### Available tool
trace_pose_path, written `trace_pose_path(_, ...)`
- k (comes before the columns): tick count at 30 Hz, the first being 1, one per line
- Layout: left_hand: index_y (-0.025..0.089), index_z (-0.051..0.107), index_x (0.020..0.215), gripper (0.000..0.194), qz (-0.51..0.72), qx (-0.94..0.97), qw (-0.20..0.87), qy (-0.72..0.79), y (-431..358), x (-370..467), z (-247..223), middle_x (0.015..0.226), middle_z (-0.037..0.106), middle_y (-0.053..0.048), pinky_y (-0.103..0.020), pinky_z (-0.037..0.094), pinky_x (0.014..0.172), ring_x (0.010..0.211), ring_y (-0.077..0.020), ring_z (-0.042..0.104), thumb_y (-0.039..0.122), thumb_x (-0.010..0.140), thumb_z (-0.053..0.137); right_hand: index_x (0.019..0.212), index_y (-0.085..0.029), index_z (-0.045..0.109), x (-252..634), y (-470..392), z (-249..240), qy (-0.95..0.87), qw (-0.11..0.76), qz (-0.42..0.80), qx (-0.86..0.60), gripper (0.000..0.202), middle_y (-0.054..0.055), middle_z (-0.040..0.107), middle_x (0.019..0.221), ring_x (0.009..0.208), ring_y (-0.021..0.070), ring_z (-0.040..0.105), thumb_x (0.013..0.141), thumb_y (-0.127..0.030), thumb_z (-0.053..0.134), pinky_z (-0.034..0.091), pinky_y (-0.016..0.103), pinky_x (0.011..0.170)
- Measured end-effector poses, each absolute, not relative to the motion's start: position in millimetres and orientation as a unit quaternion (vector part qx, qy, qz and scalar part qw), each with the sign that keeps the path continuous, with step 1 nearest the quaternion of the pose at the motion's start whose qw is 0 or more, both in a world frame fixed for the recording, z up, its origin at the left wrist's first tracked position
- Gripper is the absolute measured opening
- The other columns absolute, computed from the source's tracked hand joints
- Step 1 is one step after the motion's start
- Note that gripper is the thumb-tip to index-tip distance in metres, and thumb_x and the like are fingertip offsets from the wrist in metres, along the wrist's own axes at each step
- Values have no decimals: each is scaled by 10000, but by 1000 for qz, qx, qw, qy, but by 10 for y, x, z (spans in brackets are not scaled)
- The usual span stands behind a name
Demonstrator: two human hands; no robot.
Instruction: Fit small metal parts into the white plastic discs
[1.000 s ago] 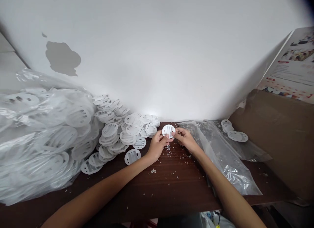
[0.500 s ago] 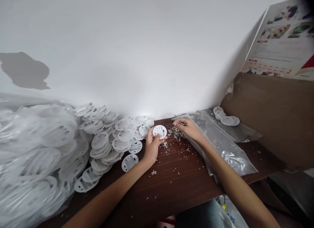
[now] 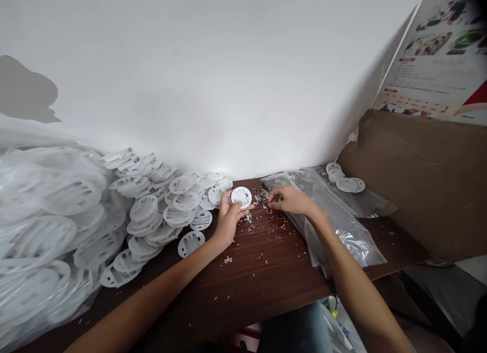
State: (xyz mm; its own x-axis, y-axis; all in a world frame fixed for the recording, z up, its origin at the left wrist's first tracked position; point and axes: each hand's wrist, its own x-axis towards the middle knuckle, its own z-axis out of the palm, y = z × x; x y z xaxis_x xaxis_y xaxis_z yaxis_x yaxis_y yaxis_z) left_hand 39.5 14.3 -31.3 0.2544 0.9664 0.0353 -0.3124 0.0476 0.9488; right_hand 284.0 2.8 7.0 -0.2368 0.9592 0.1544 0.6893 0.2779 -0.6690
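Note:
My left hand (image 3: 229, 218) grips a round white plastic disc (image 3: 241, 197) with slots, its face turned up toward me. To its right, my right hand (image 3: 287, 200) is closed on a thin metal tool, which looks like tweezers (image 3: 271, 193). The tool's tip points left over a heap of small metal pieces (image 3: 261, 197) on the brown table. Whether a piece sits in the tip is too small to tell. Tiny white bits lie scattered below the disc.
A large pile of similar white discs (image 3: 144, 208) and a clear plastic bag of them (image 3: 45, 231) fill the left. Flat plastic bags (image 3: 338, 236) lie at right, with several discs (image 3: 348, 184) on one. A cardboard box (image 3: 414, 185) stands behind, against the white wall.
My right hand has lowered and turned, bringing the tool from pointing upward to pointing left at the metal pieces. My left hand still holds the disc. The whole view has shifted slightly.

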Motion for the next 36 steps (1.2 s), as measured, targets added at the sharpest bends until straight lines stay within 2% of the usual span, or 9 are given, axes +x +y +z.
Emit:
trace_pose_path(4,272,435,1312,485,501,465,640,350,121,407,-283,1185,661,-57,-403,563,923,968,-245,770,333,872,627,952,-226,769,2631,48,-9,-767,315,146,-540,181,52,754,967,891,221,665,918,-170,600,495,367,840)
trace_pose_path(7,274,433,1320,490,503,462,640,353,102,403,-274,1188,662,-58,-410,558,939,966,-239,768,341,876,628,992,-216,769,2483,42,-94,-776,292,125,-544,161,76,729,985,875,222,650,927,-185,625,486,350,828)
trace_pose_path(12,275,447,1371,523,499,464,646,343,84,388,-260,1198,676,-77,-416,570,921,949,-239,770,366,891,631,923,-198,753,2395,41,-203,-766,276,90,-574,175,92,697,990,810,200,633,960,-192,582,473,319,776)
trace_pose_path(16,303,501,1399,494,486,471,656,335,81,371,-235,1240,689,-71,-377,579,867,910,-232,779,405,927,604,958,-207,744,2407,49,-138,-720,376,117,-571,144,80,742,1008,901,225,667,944,-215,601,492,358,857)
trace_pose_path(19,266,549,1371,467,463,480,670,325,81,364,-238,1176,726,-87,-360,585,800,845,-238,784,437,938,594,975,-220,748,2371,28,-54,-648,478,176,-566,153,53,770,1015,944,228,691,932,-310,633,509,376,890)
trace_pose_path(22,241,570,1355,462,447,491,674,324,80,362,-254,1134,744,-97,-338,582,738,792,-234,783,438,938,594,992,-215,753,2283,-12,-23,-618,530,225,-535,200,60,775,1035,965,230,702,893,-375,685,529,386,892)
trace_pose_path(27,230,561,1366,454,433,497,680,320,80,351,-265,1101,749,-91,-310,573,713,780,-218,781,401,946,590,1084,-224,773,2169,-59,-76,-649,521,204,-515,240,63,785,1092,1016,237,717,904,-353,682,541,395,915)
trace_pose_path(36,223,558,1366,426,434,497,680,321,85,353,-289,1126,745,-99,-289,583,694,756,-194,776,346,958,570,1040,-232,791,2148,-80,-85,-670,511,177,-509,196,57,793,1067,947,236,725,931,-334,663,557,388,868)
